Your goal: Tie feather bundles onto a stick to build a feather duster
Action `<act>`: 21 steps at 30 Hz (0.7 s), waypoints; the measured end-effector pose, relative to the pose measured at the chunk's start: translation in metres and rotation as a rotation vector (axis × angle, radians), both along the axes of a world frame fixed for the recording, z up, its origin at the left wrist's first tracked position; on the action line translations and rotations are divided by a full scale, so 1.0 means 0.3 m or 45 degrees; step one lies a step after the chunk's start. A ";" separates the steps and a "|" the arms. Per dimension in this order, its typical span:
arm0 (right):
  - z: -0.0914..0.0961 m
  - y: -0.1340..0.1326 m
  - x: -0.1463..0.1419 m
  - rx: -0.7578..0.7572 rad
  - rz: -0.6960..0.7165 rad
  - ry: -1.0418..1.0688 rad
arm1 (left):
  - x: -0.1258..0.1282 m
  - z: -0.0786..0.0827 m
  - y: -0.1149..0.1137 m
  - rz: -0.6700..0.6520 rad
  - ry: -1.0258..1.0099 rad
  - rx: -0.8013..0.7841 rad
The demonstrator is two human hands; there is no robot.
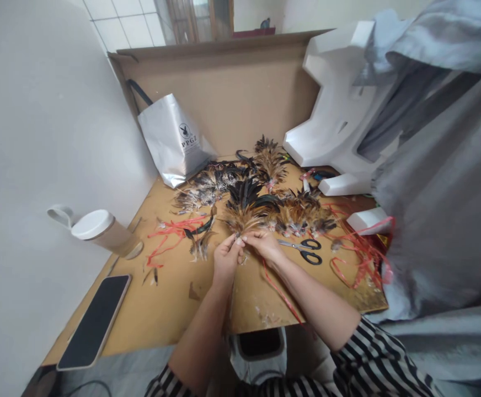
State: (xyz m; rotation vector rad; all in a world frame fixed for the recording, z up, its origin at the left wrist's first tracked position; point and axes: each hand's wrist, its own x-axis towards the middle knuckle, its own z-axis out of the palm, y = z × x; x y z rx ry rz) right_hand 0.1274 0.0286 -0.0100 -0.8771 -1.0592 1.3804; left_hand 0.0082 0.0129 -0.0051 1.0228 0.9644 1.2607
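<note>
My left hand (226,258) and my right hand (267,247) meet at the middle of the table, fingers pinched together. Both grip the pale quill ends of a feather bunch (244,212), brown at the base with dark tips pointing away from me. A red plastic ribbon (279,289) runs from beneath my right hand to the table's front edge; whether my fingers hold it is hidden. Black-handled scissors (310,251) lie just right of my right hand. Loose feathers (200,245) rest to the left of my left hand.
Feather piles (219,182) spread behind, with more feathers (302,212) at right. Red ribbon tangles (170,231) lie left, others (362,256) right. A silver bag (170,143), a lidded cup (106,234) and a phone (94,322) occupy the left side. A white frame (335,121) with grey cloth (443,204) stands right.
</note>
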 end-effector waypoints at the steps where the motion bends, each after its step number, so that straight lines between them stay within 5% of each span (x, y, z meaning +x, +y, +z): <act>1: 0.003 -0.002 0.001 -0.004 0.009 0.015 | 0.002 0.001 -0.001 0.004 -0.024 -0.008; 7: 0.018 -0.014 0.007 -0.048 0.094 0.092 | 0.011 0.002 -0.003 -0.031 -0.033 0.005; 21: 0.004 -0.026 0.001 -0.124 -0.059 0.031 | 0.041 -0.024 -0.010 0.152 -0.055 0.013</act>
